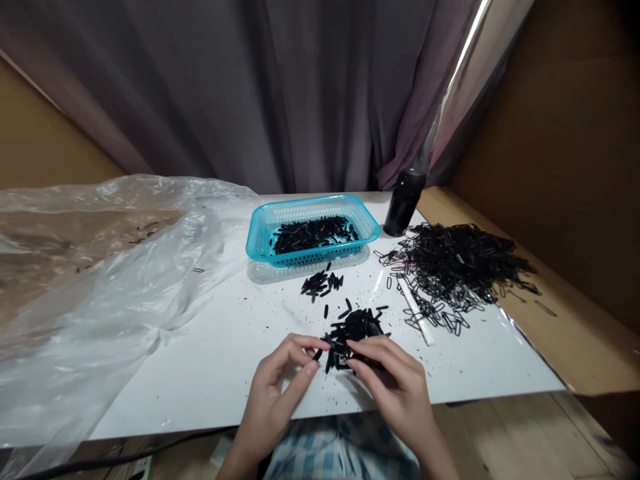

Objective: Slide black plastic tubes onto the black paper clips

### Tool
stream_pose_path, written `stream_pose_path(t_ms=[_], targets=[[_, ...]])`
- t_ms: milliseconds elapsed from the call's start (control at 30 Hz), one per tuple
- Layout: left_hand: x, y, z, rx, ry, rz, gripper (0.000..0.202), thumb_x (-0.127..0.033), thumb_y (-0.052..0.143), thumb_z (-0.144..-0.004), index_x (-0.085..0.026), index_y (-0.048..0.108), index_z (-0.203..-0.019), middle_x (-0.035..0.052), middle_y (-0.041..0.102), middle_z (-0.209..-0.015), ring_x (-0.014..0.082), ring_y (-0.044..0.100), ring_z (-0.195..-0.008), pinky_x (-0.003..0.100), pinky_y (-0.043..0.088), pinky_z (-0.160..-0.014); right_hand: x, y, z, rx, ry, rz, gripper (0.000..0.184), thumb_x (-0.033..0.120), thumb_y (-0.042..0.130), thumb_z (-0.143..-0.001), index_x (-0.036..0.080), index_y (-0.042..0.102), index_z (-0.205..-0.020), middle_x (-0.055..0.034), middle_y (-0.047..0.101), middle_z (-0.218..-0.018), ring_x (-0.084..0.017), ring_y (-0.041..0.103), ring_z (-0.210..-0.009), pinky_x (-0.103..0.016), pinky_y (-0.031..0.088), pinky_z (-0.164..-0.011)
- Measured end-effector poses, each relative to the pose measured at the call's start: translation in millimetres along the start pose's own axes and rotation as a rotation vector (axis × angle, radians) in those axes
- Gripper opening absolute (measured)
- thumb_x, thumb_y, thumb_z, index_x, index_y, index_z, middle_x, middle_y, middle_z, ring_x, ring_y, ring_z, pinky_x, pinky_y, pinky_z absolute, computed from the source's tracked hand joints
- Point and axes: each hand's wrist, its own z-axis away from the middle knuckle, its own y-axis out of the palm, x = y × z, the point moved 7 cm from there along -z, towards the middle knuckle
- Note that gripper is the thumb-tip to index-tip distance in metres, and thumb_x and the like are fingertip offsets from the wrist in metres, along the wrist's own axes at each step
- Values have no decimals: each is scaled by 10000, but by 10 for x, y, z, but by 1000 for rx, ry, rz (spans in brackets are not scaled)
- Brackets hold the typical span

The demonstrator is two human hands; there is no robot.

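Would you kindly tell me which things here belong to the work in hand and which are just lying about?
In hand: left hand, right hand, both at the pile of small black pieces; smaller heap beyond it; blue basket holding more of them.
Lying about, untouched: tangle of black wire clips, black bottle, white stick, clear plastic sheet.

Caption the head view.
Left hand and right hand pick at a pile of small black pieces near a turquoise plastic basket.
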Motion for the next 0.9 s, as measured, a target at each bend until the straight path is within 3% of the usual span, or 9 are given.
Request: stream_pose_path(t_ms=[267, 567, 733, 900], targets=[[5, 27, -31, 81, 131, -81, 168, -308, 648, -912, -224, 662, -767, 97, 751, -1019, 247, 683, -945, 397, 542, -896, 22, -2, 0, 9, -20, -9, 212, 173, 663, -933, 234, 733, -1123, -63, 755, -925, -191, 721, -839, -299, 611, -707], [-39, -10, -52, 51, 212, -99, 97, -188, 736, -818, -227, 716, -732, 77, 782, -949, 236, 707, -880, 369, 581, -820, 5, -6, 19, 13, -22, -9, 237, 150, 674, -922, 235, 721, -1138, -52, 747, -944, -176, 714, -859, -283, 598, -725], [-36, -22, -37, 11, 240, -158, 107, -154, 726, -812, -216, 678, -741, 60, 749, -927, 209, 703, -874, 308, 573, -809, 13, -3, 13, 17, -27, -14, 245, 143, 669, -923, 232, 719, -1146, -47, 745, -941, -168, 711, -853, -271, 591, -727], [-129, 7, -6, -19, 306, -178, 158, -115, 616, -843, -201, 546, -729, 38, 657, -846, 171, 654, -799, 253, 531, -734, 18, 10, 9, 27, -27, -6, 233, 151, 671, -926, 225, 721, -1141, -48, 742, -939, -163, 709, -854, -260, 587, -732]])
